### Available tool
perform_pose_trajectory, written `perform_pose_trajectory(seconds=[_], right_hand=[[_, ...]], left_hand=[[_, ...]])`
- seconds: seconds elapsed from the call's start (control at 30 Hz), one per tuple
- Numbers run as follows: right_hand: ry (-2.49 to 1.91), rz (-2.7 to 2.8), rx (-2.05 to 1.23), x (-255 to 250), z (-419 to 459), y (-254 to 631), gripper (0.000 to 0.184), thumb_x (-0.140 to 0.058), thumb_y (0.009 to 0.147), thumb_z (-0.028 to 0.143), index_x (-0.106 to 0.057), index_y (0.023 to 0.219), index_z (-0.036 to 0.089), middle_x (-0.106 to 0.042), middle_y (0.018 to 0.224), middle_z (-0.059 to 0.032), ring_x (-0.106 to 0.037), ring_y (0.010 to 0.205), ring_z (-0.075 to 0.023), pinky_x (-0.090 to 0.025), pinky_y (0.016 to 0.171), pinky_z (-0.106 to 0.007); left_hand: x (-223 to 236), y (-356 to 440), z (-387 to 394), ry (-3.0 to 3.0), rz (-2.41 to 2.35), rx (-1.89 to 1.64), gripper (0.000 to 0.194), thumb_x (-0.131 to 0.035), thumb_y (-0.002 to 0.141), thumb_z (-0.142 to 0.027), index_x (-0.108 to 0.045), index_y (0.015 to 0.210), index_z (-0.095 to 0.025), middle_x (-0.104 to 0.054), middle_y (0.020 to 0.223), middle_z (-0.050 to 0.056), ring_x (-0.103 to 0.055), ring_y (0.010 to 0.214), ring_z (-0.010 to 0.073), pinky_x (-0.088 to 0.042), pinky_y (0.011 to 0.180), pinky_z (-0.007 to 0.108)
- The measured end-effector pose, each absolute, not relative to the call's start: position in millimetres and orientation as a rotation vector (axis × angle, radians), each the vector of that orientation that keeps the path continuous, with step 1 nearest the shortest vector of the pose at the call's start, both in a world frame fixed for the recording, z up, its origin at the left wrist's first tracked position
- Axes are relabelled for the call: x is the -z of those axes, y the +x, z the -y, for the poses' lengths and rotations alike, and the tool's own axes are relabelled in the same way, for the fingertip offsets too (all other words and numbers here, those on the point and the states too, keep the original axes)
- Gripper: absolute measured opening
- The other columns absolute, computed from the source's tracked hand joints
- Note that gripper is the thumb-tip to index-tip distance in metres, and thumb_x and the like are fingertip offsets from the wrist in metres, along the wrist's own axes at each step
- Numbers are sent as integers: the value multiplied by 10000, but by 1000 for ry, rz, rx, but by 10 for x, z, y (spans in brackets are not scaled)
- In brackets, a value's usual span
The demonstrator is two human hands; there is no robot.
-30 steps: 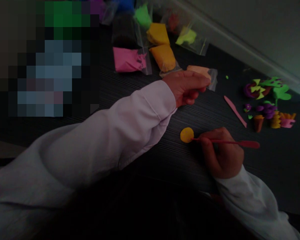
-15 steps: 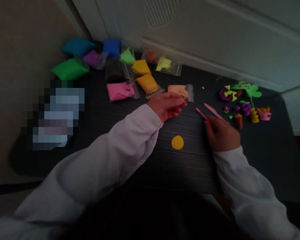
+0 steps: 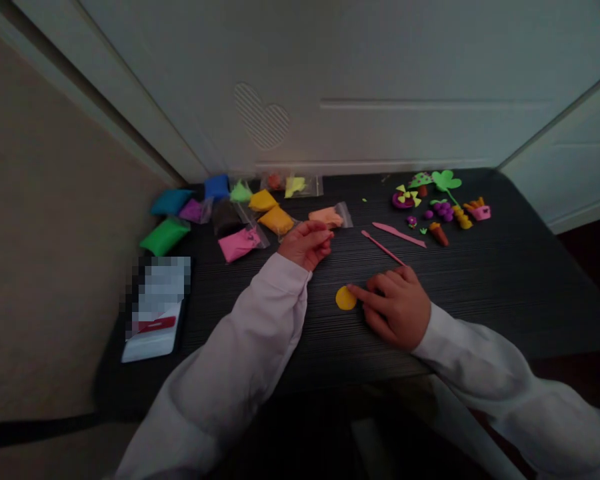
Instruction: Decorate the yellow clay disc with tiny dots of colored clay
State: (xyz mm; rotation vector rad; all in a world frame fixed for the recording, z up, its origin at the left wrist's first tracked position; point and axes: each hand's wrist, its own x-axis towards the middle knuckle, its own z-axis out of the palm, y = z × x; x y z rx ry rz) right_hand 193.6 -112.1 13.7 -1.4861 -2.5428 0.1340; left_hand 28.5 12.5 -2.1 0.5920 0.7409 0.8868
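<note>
The right hand (image 3: pixel 400 307) is loosely spread, index fingertip at the edge of the flat, round, yellow clay-like disc (image 3: pixel 345 299), which lies on the dark, grained table (image 3: pixel 325 353). The left hand (image 3: pixel 307 245) is narrow, near the peach clay-like packet (image 3: pixel 325 216); whether it grips anything cannot be told.

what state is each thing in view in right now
yellow disc: flat, round
left hand: thumb against fingers, contents unclear
right hand: index finger extended to disc's edge
thin pink tool: end hidden at right hand, grip unclear
pink knife: lying flat, unheld
phone: screen lit, partly pixelated
green packet: plump
peach clay: in clear bag
pink container: holding orange sticks
</note>
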Motion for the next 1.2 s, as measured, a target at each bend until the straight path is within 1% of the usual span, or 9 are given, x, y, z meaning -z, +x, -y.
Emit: perform_pose_trajectory(seconds=[0.2, 0.33, 0.53, 0.77, 0.9, 0.97, 1.03, 1.13, 1.2], right_hand=[[-1512, 2628, -192, -208, 1116, 1876, 395, -364, 797, 353, -465, 1161, 239, -536, 863, -54, -422, 774, -175, -215, 720, -369], [-1503, 2616, -182, -211, 1113, 1884, 403, -365, 799, 369, -466, 1164, 230, -539, 873, -56, -421, 774, -172, -213, 721, -363], [-1519, 2610, -154, -190, 1115, 1879, 411, -368, 801, 371, -460, 1175, 226, -549, 869, -58, -423, 773, -175, -214, 727, -368], [-1535, 2603, -209, -170, 1137, 1876, 429, -384, 797, 371, -430, 1202, 234, -541, 913, -64, -450, 792, -183, -246, 726, -373], [-1547, 2416, -178, -113, 1071, 1939, 432, -427, 785, 304, -419, 1208, 215, -533, 933, -71, -476, 823, -180, -297, 728, -355], [-1551, 2235, -115, -94, 960, 1965, 416, -442, 780, 279, -439, 1185, 186, -535, 934, -77, -487, 829, -174, -328, 709, -336], [-1527, 2104, -69, -100, 807, 1961, 363, -452, 781, 267, -482, 1133, 186, -543, 935, -70, -495, 858, -168, -346, 717, -322], [-1468, 2028, 31, -145, 573, 1894, 285, -459, 784, 285, -547, 1041, 199, -558, 893, -54, -505, 858, -159, -339, 742, -322], [-1456, 2025, 47, -169, 467, 1838, 260, -461, 784, 306, -571, 999, 211, -560, 892, -49, -510, 842, -154, -328, 720, -319]], left_hand=[[15, 289, -121, 603, -781, -891, 236, -623, 535, -85, -511, 735, -140, -592, 585, -24, -493, 458, 24, -385, 464, 150], [31, 290, -132, 609, -773, -892, 226, -621, 535, -87, -507, 722, -143, -590, 584, -22, -493, 460, 30, -368, 445, 149], [41, 278, -144, 585, -779, -867, 225, -630, 532, -91, -516, 720, -143, -593, 573, -20, -503, 460, 30, -388, 465, 153], [32, 281, -139, 570, -757, -868, 241, -640, 518, -81, -516, 717, -138, -587, 563, -30, -506, 455, 29, -393, 458, 147], [33, 280, -134, 578, -776, -836, 246, -645, 531, -92, -519, 735, -144, -608, 614, -19, -545, 502, 44, -430, 497, 166], [38, 282, -130, 590, -791, -820, 248, -649, 534, -101, -519, 739, -146, -620, 637, -13, -556, 513, 49, -446, 517, 179], [46, 288, -125, 613, -788, -809, 261, -660, 524, -109, -520, 742, -145, -625, 643, -11, -560, 514, 52, -449, 522, 183], [63, 297, -112, 666, -773, -795, 317, -684, 494, -117, -525, 766, -143, -624, 627, -12, -561, 509, 58, -447, 519, 187], [80, 299, -102, 700, -761, -793, 373, -691, 484, -125, -522, 815, -152, -617, 610, -21, -559, 502, 65, -444, 513, 194]])
